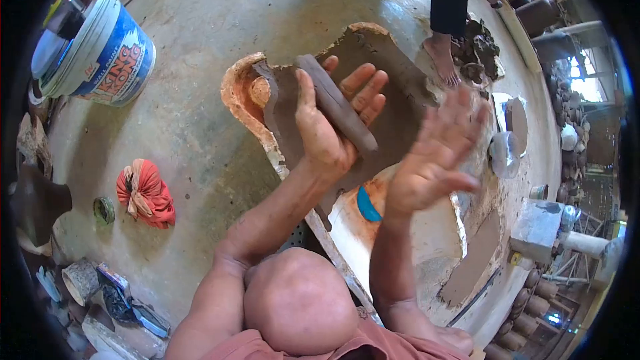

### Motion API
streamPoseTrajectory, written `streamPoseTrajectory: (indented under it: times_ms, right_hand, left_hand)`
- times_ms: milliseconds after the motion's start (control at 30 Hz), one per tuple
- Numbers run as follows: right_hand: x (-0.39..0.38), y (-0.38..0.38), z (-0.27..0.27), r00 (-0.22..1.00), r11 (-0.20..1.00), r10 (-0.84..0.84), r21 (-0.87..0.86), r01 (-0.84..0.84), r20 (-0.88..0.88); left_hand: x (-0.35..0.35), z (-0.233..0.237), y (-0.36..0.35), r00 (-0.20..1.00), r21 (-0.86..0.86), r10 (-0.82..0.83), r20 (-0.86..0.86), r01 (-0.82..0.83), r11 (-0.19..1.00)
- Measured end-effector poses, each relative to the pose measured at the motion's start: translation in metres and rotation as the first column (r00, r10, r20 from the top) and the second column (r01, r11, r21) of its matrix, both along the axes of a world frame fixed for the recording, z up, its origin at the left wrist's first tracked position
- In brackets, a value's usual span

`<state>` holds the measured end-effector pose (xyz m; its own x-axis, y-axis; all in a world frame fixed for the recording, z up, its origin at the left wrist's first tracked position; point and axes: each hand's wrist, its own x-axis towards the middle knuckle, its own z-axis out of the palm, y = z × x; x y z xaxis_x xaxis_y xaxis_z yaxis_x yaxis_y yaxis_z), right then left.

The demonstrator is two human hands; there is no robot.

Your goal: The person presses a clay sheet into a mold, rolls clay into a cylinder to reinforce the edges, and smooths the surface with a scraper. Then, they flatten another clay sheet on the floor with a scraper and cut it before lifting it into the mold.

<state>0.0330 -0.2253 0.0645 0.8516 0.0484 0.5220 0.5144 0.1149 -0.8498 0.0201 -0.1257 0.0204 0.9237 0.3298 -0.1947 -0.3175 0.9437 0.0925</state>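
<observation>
A thick roll of brown clay (337, 103) rests across the palm of my left hand (321, 133), thumb on one side and fingers spread on the other. To its right, my right hand (437, 160) is raised with fingers apart, palm bare, slightly blurred. Beneath both hands lies a large curved mould (241, 97) with a chipped, orange-stained rim. Brown clay (393, 70) lines its far part. The nearer part shows a bare whitish inner surface, with a blue piece (368, 205) lying on it. My bent knee (300, 293) is at the mould's near edge.
A paint bucket (127, 60) stands at left, near a red cloth bundle (145, 193) and a small jar (104, 211). Another person's foot (441, 60) is beyond the mould, beside clay scraps (481, 50). A flat clay slab (470, 260) lies at right, below a clear plastic container (505, 155).
</observation>
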Motion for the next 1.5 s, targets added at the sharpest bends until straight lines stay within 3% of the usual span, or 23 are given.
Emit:
streamPoseTrajectory:
  times_ms: [67,200,267,300,333,367,400,433,467,567,633,667,700,733,833,900,933,967,1033,1167,1267,1400,1500]
  right_hand:
    - [-0.003,-0.006,-0.013,0.999,0.994,-0.023,-0.106,0.019,-0.040]
    - [0.018,-0.012,-0.017,0.906,0.924,0.371,0.174,-0.339,-0.202]
    - [0.026,-0.012,-0.018,0.944,0.966,0.127,-0.180,-0.188,-0.304]
    - [0.014,-0.004,-0.018,0.936,0.962,0.155,-0.169,-0.216,-0.316]
    - [-0.007,0.005,-0.012,0.951,0.942,0.180,-0.235,-0.240,-0.252]
    - [-0.023,0.015,-0.006,0.961,0.917,0.214,-0.302,-0.260,-0.177]
    - [-0.031,0.023,-0.005,0.962,0.889,0.250,-0.368,-0.273,-0.110]
    - [-0.030,0.021,-0.010,0.934,0.842,0.329,-0.491,-0.224,0.137]
    - [-0.021,0.020,-0.016,0.929,0.835,0.351,-0.490,-0.252,0.120]
    - [0.021,0.025,-0.031,0.997,0.880,-0.070,-0.473,0.052,-0.020]
    - [0.014,0.025,-0.019,0.999,0.877,0.032,-0.479,-0.038,-0.021]
    - [0.011,0.027,-0.011,0.992,0.866,0.123,-0.485,-0.123,-0.033]
    - [0.014,0.028,-0.003,0.948,0.809,0.274,-0.572,-0.135,0.163]
    - [0.013,0.032,0.001,0.949,0.805,0.278,-0.575,-0.146,0.149]
    - [0.016,0.044,0.012,0.933,0.783,0.358,-0.531,-0.324,-0.040]
    - [0.024,0.056,0.022,0.888,0.748,0.433,-0.487,-0.451,-0.158]
    - [0.029,0.062,0.024,0.827,0.711,0.495,-0.423,-0.562,-0.266]
    - [0.035,0.071,0.023,0.851,0.720,0.479,-0.459,-0.521,-0.216]
    - [0.053,0.085,0.016,0.827,0.704,0.516,-0.438,-0.558,-0.225]
    - [0.071,0.116,-0.004,0.685,0.578,0.648,-0.372,-0.726,-0.332]
    - [0.071,0.135,-0.022,0.648,0.505,0.686,-0.424,-0.752,-0.332]
    - [0.067,0.146,-0.030,0.651,0.432,0.684,-0.536,-0.725,-0.328]
    - [0.066,0.154,-0.043,0.673,0.429,0.690,-0.600,-0.675,-0.265]
  left_hand:
    - [-0.002,0.002,-0.016,0.996,0.021,-0.079,0.041,0.078,0.997]
    - [-0.003,0.002,0.005,0.945,0.150,-0.189,0.266,0.153,0.977]
    - [-0.006,0.001,0.001,0.947,0.245,-0.171,0.272,0.104,0.964]
    - [-0.005,-0.003,-0.004,0.944,0.581,-0.130,0.304,-0.075,0.811]
    - [0.000,-0.004,-0.007,0.932,0.819,-0.105,0.348,-0.247,0.518]
    - [0.004,-0.001,-0.011,0.946,0.667,-0.005,0.324,-0.225,0.710]
    - [0.009,-0.002,-0.012,0.947,0.672,0.028,0.321,-0.249,0.698]
    - [0.007,-0.005,-0.015,0.931,0.490,-0.008,0.365,-0.184,0.852]
    - [0.003,-0.010,-0.016,0.905,0.282,-0.033,0.424,-0.097,0.955]
    - [-0.017,-0.023,-0.013,0.935,0.423,-0.063,0.349,-0.098,0.901]
    - [-0.018,-0.024,-0.002,0.958,0.487,-0.073,0.276,-0.074,0.870]
    - [-0.020,-0.023,0.004,0.974,0.597,0.015,0.224,-0.150,0.788]
    - [-0.025,-0.018,0.007,0.980,0.697,0.103,0.171,-0.195,0.690]
    - [-0.028,-0.015,0.011,0.973,0.790,0.190,0.130,-0.217,0.573]
    - [-0.023,-0.010,0.024,0.909,0.780,0.396,0.132,-0.342,0.524]
    - [-0.041,-0.016,0.051,0.879,0.958,0.476,0.019,-0.153,0.243]
    - [-0.047,-0.029,0.074,0.808,0.979,0.589,-0.008,-0.114,0.169]
    - [-0.055,-0.042,0.095,0.724,0.993,0.690,-0.022,-0.062,0.096]
    - [-0.085,-0.042,0.111,0.691,0.831,0.704,-0.162,-0.289,0.475]
    - [-0.115,-0.105,0.097,0.792,0.802,0.488,-0.366,0.002,0.597]
    - [-0.098,-0.094,0.080,0.888,0.828,0.379,-0.261,0.004,0.561]
    - [-0.078,-0.079,0.071,0.693,0.946,0.649,-0.314,0.170,0.276]
    - [-0.067,-0.090,0.073,0.639,0.918,0.669,-0.379,0.169,0.359]
